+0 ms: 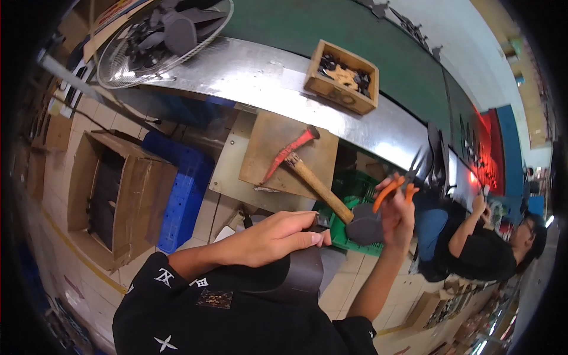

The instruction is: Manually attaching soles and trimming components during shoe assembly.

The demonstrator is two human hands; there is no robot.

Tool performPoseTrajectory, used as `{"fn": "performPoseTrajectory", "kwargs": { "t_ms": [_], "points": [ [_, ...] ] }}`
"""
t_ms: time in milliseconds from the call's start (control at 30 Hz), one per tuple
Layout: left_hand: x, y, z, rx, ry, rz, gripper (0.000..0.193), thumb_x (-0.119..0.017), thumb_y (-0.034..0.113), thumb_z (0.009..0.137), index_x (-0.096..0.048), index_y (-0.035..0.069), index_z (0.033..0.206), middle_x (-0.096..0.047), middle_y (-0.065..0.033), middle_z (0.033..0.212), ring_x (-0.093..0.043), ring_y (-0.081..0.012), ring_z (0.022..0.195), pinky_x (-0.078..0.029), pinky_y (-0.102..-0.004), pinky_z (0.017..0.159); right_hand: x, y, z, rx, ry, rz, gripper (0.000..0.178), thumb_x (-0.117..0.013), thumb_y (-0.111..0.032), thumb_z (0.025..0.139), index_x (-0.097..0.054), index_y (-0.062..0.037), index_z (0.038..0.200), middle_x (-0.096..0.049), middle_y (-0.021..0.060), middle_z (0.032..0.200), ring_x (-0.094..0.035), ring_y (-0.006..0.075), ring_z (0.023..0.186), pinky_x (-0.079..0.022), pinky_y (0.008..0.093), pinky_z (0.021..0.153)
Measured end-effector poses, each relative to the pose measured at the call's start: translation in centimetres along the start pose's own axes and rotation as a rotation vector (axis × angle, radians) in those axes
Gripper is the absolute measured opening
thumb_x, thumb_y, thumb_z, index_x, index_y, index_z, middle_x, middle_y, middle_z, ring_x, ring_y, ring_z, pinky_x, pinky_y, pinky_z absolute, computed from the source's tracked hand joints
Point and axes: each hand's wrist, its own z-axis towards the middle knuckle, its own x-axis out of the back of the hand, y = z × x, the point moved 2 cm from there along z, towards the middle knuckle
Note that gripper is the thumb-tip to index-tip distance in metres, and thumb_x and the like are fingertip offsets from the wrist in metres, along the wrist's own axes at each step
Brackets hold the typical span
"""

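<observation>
My right hand (397,220) is closed around a pair of long-nosed pliers (409,181) with orange handles, their dark jaws pointing up and away. Beside that hand is a rounded dark grey piece (363,226); I cannot tell whether the fingers touch it. Over my lap, my left hand (275,238) has its thumb and fingers closed at the upper edge of a smooth dark brown sheet-like piece (306,273). Ahead of it a hammer (319,186) with a red head and wooden handle lies on a brown board (260,157).
A metal-edged bench (248,70) with a green belt (278,23) crosses the far side. It bears a wooden box (338,100) of small parts and a wire basket (106,74) of dark pieces. Blue crate (183,204) and carton (139,216) stand left; a co-worker (482,251) sits right.
</observation>
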Motion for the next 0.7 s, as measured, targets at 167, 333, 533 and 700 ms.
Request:
{"fn": "performPoseTrajectory", "kwargs": {
  "t_ms": [167, 333, 533, 700],
  "points": [
    [-2.4, 0.6, 1.7, 0.131, -0.291, -0.088, 0.033, -0.043, 0.03, 0.105, -0.056, 0.0, 0.101, -0.061, -0.0107, 0.088, -0.056, -0.0227, 0.081, -0.043, -0.0339, 0.075, -3.0, -4.2, -9.4, -0.143, -0.119, -0.342, 0.016, -0.07, -0.006, 0.085, -0.066, 0.0084, 0.091, -0.049, 0.0211, 0.143, -0.046, 0.0327, 0.134, -0.04, 0.0437, 0.107],
    [-4.9, 0.3, 3.6, 0.141, -0.47, -0.085, 0.032, -0.042, 0.03, 0.105, -0.056, 0.001, 0.104, -0.061, -0.0096, 0.088, -0.056, -0.0218, 0.081, -0.043, -0.033, 0.075, -2.7, -8.7, -14.5, -0.082, -0.326, -1.065, 0.034, -0.072, -0.001, 0.073, -0.065, -0.0018, 0.106, -0.046, 0.0187, 0.146, -0.042, 0.0395, 0.135, -0.028, 0.0523, 0.111],
    [-8.5, -0.4, 4.7, 0.09, -0.545, -0.106, 0.029, -0.043, 0.027, 0.106, -0.055, 0.001, 0.104, -0.062, -0.0091, 0.09, -0.058, -0.022, 0.084, -0.044, -0.0325, 0.077, -2.2, -10.6, -18.1, -0.196, -0.257, -1.305, 0.041, -0.071, 0.0, 0.07, -0.065, -0.0032, 0.11, -0.044, 0.0185, 0.146, -0.038, 0.0406, 0.136, -0.023, 0.053, 0.112],
    [-10.0, -0.7, 4.9, 0.227, -0.608, -0.108, 0.023, -0.049, 0.021, 0.102, -0.06, 0.002, 0.105, -0.069, -0.0081, 0.099, -0.062, -0.0208, 0.094, -0.045, -0.0315, 0.083, -1.3, -11.0, -20.0, -0.243, -0.197, -1.223, 0.04, -0.074, -0.002, 0.072, -0.066, -0.0004, 0.111, -0.047, 0.0206, 0.138, -0.044, 0.0406, 0.13, -0.033, 0.048, 0.109]
  ]
}}
